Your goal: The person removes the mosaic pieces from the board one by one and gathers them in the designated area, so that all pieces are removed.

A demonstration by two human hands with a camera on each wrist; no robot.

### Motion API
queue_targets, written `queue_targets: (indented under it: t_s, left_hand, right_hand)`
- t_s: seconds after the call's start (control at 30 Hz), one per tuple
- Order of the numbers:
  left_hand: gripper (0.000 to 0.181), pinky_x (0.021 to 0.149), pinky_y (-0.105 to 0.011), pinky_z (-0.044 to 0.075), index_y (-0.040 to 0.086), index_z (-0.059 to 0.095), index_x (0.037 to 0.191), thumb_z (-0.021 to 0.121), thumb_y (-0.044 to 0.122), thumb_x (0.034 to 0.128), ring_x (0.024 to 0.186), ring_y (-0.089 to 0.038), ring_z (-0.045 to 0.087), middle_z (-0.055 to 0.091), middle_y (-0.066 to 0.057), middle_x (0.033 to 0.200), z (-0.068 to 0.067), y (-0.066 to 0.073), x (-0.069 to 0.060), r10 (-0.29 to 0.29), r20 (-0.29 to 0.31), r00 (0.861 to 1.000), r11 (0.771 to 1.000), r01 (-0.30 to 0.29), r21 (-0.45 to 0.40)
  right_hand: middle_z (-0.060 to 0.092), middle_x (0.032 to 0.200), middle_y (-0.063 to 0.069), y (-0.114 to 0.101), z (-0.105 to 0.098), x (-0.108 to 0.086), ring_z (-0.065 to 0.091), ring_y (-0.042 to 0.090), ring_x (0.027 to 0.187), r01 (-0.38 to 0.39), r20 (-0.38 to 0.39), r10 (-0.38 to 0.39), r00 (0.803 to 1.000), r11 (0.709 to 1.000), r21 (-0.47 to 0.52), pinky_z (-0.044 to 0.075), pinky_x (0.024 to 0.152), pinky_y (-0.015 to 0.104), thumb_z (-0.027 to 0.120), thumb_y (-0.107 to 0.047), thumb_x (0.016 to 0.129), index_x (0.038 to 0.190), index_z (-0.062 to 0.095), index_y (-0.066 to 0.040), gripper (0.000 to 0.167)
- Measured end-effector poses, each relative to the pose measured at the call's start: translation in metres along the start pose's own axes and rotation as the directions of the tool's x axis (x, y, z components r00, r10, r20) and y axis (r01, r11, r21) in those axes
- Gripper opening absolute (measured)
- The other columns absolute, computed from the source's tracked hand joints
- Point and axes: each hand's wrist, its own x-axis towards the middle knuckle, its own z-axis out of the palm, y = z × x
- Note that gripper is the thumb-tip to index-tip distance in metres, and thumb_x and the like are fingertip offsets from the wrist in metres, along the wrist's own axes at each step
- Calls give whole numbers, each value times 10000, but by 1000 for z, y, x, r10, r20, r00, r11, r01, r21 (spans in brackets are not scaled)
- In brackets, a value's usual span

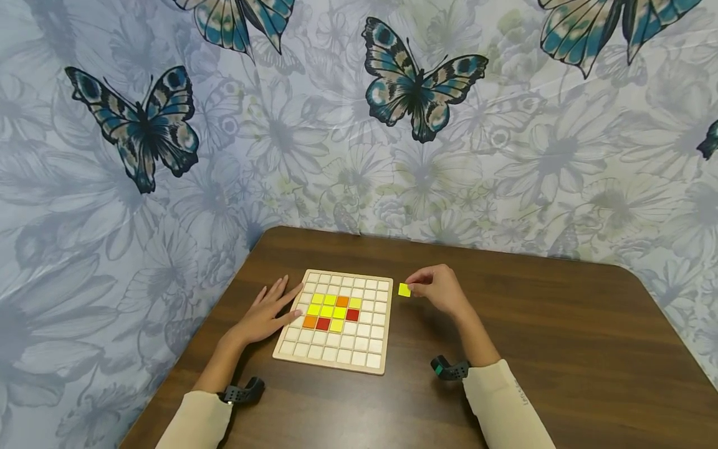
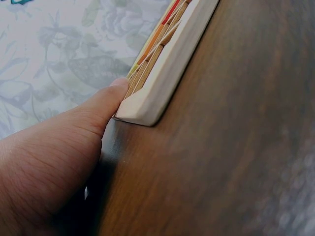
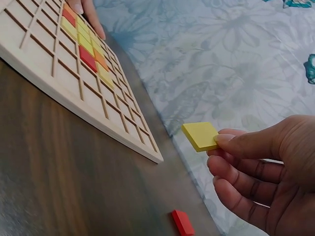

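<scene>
A square wooden grid board (image 1: 331,364) lies on the table, with yellow, orange and red tiles in its middle cells. My left hand (image 1: 268,315) rests at the board's left side, fingers spread and straight, the thumb (image 2: 117,91) touching the frame in the left wrist view. Just off the board's right edge, my right hand (image 1: 440,288) pinches a yellow square tile (image 3: 201,136) between thumb and index finger, above the table. The other right fingers curl loosely below it. A red tile (image 3: 183,222) lies on the table near the right hand; the head view does not show it.
The brown wooden table (image 1: 566,349) extends to the right of the board. Behind and to the left hangs a cloth (image 1: 314,156) printed with flowers and butterflies. A dark band (image 1: 244,391) is on the left wrist, another band (image 1: 449,369) on the right.
</scene>
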Motion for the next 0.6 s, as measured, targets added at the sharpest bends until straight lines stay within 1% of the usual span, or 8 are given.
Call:
queue_targets:
  t_s: [0.1, 0.17, 0.27, 0.37, 0.43, 0.5, 0.6]
  left_hand:
    - [703, 1183, -666, -24, 186, 282, 1626, 569, 432, 1033, 1542, -434, 50, 83, -239, 1674, 0, 1, 0, 4, -1, 1000, 1000, -4, -5]
    - [702, 1184, -666, -20, 186, 280, 1626, 571, 427, 1034, 1541, -435, 53, 84, -239, 1674, -2, 1, 0, 6, -2, 1000, 1000, -6, -3]
    - [703, 1185, -665, -14, 193, 272, 1629, 562, 437, 1036, 1543, -430, 51, 80, -232, 1676, -2, 1, 0, 2, 0, 1000, 1000, -2, 9]
    - [705, 1184, -668, -11, 196, 270, 1629, 557, 446, 1037, 1542, -431, 52, 81, -233, 1676, -1, 0, -1, 0, 3, 1000, 1000, 0, 11]
    - [705, 1182, -671, -11, 196, 271, 1629, 557, 447, 1036, 1542, -432, 53, 82, -235, 1675, 0, 0, -1, 0, 5, 1000, 1000, 0, 8]
    - [705, 1181, -672, -13, 195, 272, 1629, 557, 447, 1036, 1542, -433, 53, 81, -236, 1675, 0, 0, -1, 0, 5, 1000, 1000, 0, 4]
    - [703, 1182, -671, -13, 194, 273, 1628, 559, 443, 1036, 1543, -428, 54, 83, -233, 1676, -1, 1, 0, 0, 5, 1000, 1000, 0, 4]
  right_hand:
    - [747, 816, 109, 2, -5, 0, 700, 413, 789, -14, -6, 14, 1000, 1000, 7, 581, 751, 559, 752, -62, 918, 947, 798, -12, 74]
    - [748, 830, 123, 2, -9, 0, 705, 391, 783, -20, -17, 20, 1000, 1000, 4, 587, 755, 546, 751, -61, 919, 953, 796, -6, 79]
    - [750, 850, 120, 2, -13, 0, 701, 321, 750, -25, -40, 25, 999, 1000, -19, 599, 730, 479, 755, -62, 915, 953, 798, -4, 81]
    - [748, 849, 108, 5, -16, -1, 699, 271, 724, -37, -55, 35, 998, 999, -31, 603, 739, 479, 754, -59, 915, 950, 797, 1, 81]
    - [749, 858, 117, 7, -18, -2, 711, 274, 730, -45, -58, 44, 997, 999, -22, 608, 753, 477, 752, -58, 918, 957, 792, 12, 90]
    - [751, 866, 134, 11, -21, -3, 726, 312, 752, -54, -63, 53, 997, 999, -8, 603, 780, 511, 749, -54, 919, 966, 786, 24, 99]
    - [749, 882, 165, 15, -24, -3, 733, 362, 784, -68, -73, 69, 995, 997, 25, 602, 786, 518, 739, -32, 921, 982, 775, 52, 110]
